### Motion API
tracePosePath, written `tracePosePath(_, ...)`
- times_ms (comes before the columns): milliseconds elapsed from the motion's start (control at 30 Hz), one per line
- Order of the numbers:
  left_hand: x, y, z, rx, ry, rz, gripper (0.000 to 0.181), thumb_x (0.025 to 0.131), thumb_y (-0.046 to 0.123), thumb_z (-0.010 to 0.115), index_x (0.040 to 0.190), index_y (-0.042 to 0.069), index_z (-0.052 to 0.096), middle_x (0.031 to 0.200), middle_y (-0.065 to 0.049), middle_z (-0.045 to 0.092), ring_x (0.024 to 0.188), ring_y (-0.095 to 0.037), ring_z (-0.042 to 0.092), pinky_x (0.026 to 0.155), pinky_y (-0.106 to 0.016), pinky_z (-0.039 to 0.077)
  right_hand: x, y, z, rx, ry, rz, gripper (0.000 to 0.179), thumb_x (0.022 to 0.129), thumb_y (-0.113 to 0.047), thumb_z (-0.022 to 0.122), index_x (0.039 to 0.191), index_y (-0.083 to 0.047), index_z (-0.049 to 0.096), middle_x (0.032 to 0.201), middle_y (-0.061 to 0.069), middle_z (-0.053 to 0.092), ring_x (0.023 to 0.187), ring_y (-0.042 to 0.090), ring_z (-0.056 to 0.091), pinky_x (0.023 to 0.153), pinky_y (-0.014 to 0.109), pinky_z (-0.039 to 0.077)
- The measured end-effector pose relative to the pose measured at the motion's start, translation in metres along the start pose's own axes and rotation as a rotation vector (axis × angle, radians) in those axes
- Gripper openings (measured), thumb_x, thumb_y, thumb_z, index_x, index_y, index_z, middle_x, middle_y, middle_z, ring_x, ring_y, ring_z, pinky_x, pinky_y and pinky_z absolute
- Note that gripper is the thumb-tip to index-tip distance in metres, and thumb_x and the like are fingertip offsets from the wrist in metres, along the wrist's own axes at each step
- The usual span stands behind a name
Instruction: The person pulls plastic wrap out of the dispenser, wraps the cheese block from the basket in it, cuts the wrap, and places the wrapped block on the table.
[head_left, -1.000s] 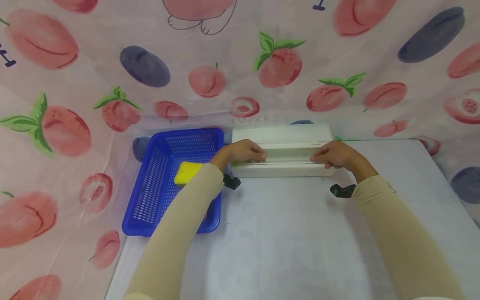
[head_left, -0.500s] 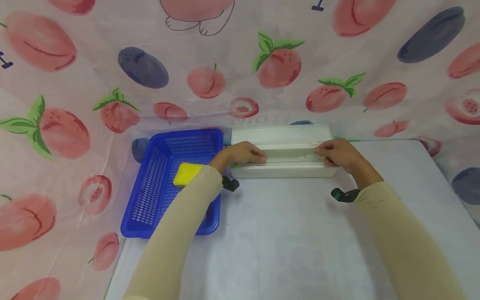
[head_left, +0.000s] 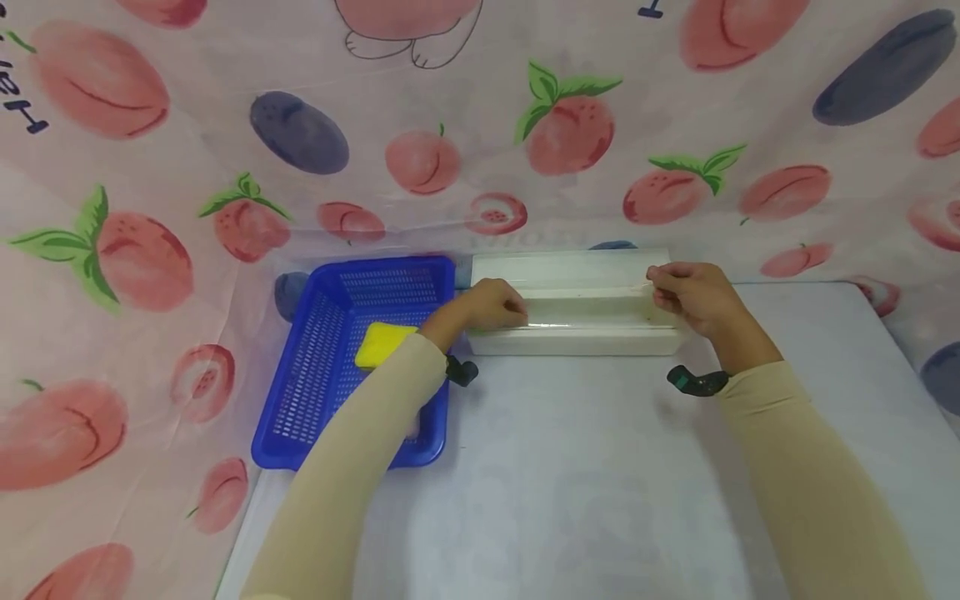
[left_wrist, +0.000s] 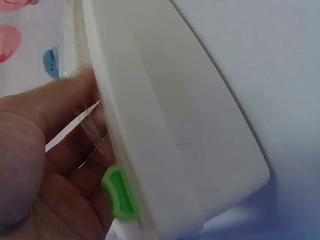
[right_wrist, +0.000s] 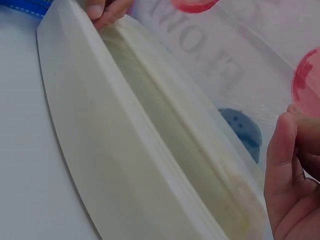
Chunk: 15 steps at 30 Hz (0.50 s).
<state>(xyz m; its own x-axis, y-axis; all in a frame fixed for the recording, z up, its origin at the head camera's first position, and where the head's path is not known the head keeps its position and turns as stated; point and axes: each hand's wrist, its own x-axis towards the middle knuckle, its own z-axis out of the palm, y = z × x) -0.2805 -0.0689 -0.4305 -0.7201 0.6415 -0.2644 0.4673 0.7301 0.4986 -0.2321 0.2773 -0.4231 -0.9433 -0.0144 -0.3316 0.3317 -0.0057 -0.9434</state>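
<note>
A long white cling film dispenser (head_left: 573, 342) stands at the back of the table, its lid (head_left: 570, 268) tipped back and its trough exposed. Clear cling film (left_wrist: 92, 125) shows at its front edge, where my left hand (head_left: 491, 304) pinches it at the left end. In the left wrist view, a green slide cutter (left_wrist: 120, 194) sits on the edge close by the fingers. My right hand (head_left: 697, 296) pinches the film's other side between thumb and forefinger, raised over the dispenser's right end. The film is hard to see against the white.
A blue perforated basket (head_left: 431, 457) stands left of the dispenser, with a yellow sponge-like thing (head_left: 381, 344) in it. A fruit-patterned cloth (head_left: 570, 208) hangs right behind. White covering (head_left: 570, 483) spreads over the table in front.
My right hand has risen and moved right and back from the dispenser's front edge, drawing the film with it. My left hand stays at the left end.
</note>
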Motion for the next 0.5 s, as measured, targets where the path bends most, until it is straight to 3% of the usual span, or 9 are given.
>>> tracePosePath(100,-0.005,-0.002,-0.005,0.019,0.034,0.014,0.014,0.097,0.017,0.068,0.105,0.012,0.078,0.105,-0.002,0.075,0.104,-0.018,0.064,0.098,-0.033,0.051,-0.004,-0.004,0.0,0.1,-0.001,-0.002,0.012,0.097,-0.017,0.069,0.087,-0.017,0.075,0.082,-0.006,0.07,0.07,0.004,0.064,0.067,0.016,0.058)
tracePosePath(200,-0.011,-0.008,-0.011,-0.023,0.087,0.017,0.015,0.094,0.011,0.067,0.103,0.008,0.078,0.101,-0.004,0.075,0.097,-0.019,0.064,0.092,-0.033,0.053,-0.007,-0.007,0.0,0.169,-0.004,0.008,0.009,0.096,-0.017,0.071,0.088,-0.016,0.076,0.085,-0.006,0.071,0.073,0.006,0.065,0.07,0.017,0.058)
tracePosePath(333,-0.02,-0.015,-0.019,-0.08,0.165,0.005,0.015,0.095,0.012,0.069,0.103,0.007,0.079,0.097,-0.004,0.077,0.091,-0.016,0.064,0.087,-0.032,0.052,-0.01,-0.007,-0.003,0.162,-0.008,0.028,0.005,0.089,-0.021,0.078,0.092,-0.016,0.077,0.09,-0.007,0.072,0.08,0.007,0.067,0.077,0.017,0.058)
tracePosePath(400,-0.024,-0.015,-0.022,-0.102,0.189,-0.009,0.015,0.095,0.014,0.07,0.103,0.007,0.08,0.094,-0.004,0.078,0.087,-0.015,0.064,0.083,-0.03,0.052,-0.011,-0.007,-0.005,0.039,-0.011,0.028,0.022,0.086,-0.026,0.081,0.104,-0.014,0.076,0.095,-0.008,0.071,0.089,0.008,0.067,0.081,0.017,0.058)
tracePosePath(500,-0.03,-0.013,-0.026,-0.148,0.209,-0.03,0.013,0.095,0.016,0.072,0.101,0.008,0.081,0.088,-0.002,0.076,0.08,-0.012,0.063,0.076,-0.026,0.051,-0.013,-0.004,-0.007,-0.306,0.003,-0.004,0.046,0.087,-0.04,0.08,0.122,-0.013,0.071,0.104,-0.009,0.068,0.1,0.012,0.063,0.084,0.016,0.055)
